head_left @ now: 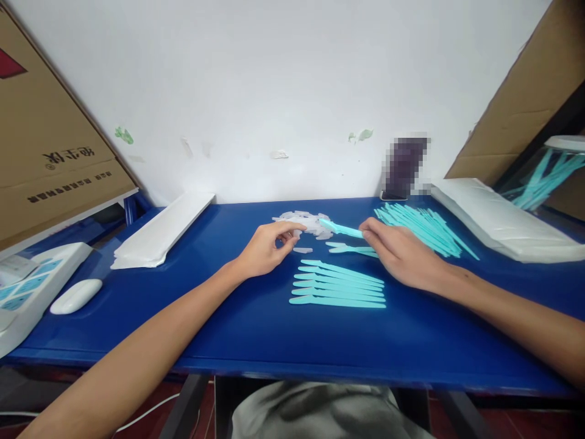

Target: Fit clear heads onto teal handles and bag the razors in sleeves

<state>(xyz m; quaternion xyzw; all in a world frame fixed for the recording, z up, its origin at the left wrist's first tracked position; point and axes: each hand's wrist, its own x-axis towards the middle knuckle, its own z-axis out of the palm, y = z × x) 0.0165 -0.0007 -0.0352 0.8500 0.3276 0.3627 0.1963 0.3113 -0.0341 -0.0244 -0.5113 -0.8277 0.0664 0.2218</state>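
My right hand [398,251] is closed on a teal plastic stick [340,229], holding it by one end with its tip pointing left. My left hand [267,247] pinches at a pile of small clear plastic caps [307,221], fingertips touching the pile's edge; what it grips is too small to make out. One loose cap [302,250] lies just in front. A neat row of several teal sticks [338,285] lies side by side below my hands. Two more teal sticks [350,248] rest by my right fingers. A loose heap of teal sticks [425,228] is behind my right hand.
The blue table [256,329] carries white bag stacks at back left [159,231] and right [498,219], a white mouse [75,296], a white device [27,286], and a phone [404,167] against the wall. Cardboard boxes [50,140] lean at both sides. A clear tub of teal sticks [548,174] stands far right.
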